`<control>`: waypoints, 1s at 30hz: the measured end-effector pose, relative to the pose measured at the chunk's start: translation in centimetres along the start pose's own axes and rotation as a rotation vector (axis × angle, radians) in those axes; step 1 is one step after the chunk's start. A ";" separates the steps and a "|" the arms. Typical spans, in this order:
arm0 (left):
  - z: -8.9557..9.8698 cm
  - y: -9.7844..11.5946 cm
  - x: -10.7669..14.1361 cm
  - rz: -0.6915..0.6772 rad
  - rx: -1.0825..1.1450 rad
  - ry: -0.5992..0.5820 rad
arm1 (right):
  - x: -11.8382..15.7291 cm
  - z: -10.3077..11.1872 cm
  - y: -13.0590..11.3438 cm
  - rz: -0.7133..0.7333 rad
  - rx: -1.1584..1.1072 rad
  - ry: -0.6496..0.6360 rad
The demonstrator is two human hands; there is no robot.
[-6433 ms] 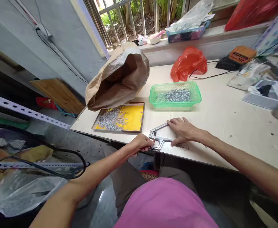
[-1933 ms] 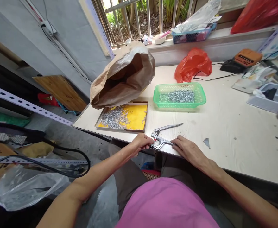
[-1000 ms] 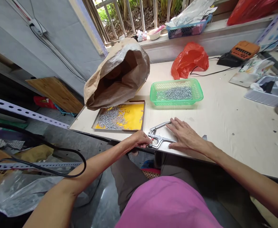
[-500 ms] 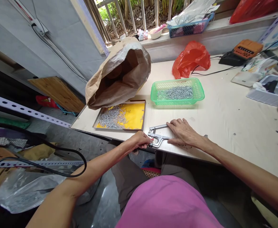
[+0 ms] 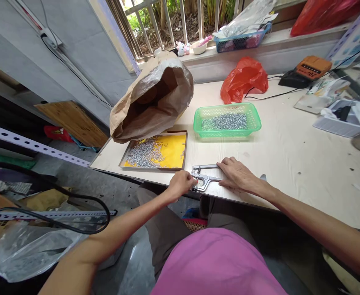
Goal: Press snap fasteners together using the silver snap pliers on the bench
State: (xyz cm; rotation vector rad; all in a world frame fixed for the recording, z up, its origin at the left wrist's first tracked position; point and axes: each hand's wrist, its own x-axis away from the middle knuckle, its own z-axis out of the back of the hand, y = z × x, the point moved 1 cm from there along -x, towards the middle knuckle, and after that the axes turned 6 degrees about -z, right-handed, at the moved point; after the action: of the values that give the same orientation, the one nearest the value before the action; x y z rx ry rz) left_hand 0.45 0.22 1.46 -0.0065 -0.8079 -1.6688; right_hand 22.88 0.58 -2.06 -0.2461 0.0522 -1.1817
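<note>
A metal hand tool [image 5: 205, 179] with two handles and a spring lies at the table's front edge. My right hand [image 5: 235, 174] is wrapped round its handles. At the tool's left end, my left hand [image 5: 181, 183] has its fingers pinched together by the jaw; what they hold is too small to make out. Just behind my left hand is a shallow tray [image 5: 185, 155] with a yellow bottom and many small metal pins [image 5: 144, 153]. Farther back, a green basket [image 5: 226, 134] contains more small metal pieces [image 5: 229, 121].
A large open paper bag [image 5: 155, 102] leans behind the tray. At the back of the table [image 5: 278, 143] are a red plastic bag [image 5: 244, 80] and an orange and black battery charger [image 5: 306, 71]. A white bin [image 5: 340, 122] stands at the right.
The camera view has shifted slightly. My left hand has turned a little at the tool's jaw, its fingers still pinched. My right hand has closed slightly more on the handles.
</note>
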 end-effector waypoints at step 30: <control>-4.0 2.9 -4.1 -0.735 -0.502 0.167 | -0.1 0.6 1.5 0.108 -0.019 0.026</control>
State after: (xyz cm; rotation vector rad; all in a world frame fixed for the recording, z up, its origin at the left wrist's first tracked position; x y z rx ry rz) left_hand 5.75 1.61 -1.83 0.0892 -0.2407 -2.4949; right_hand 24.27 1.33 -1.79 -0.2414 0.0984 -1.0769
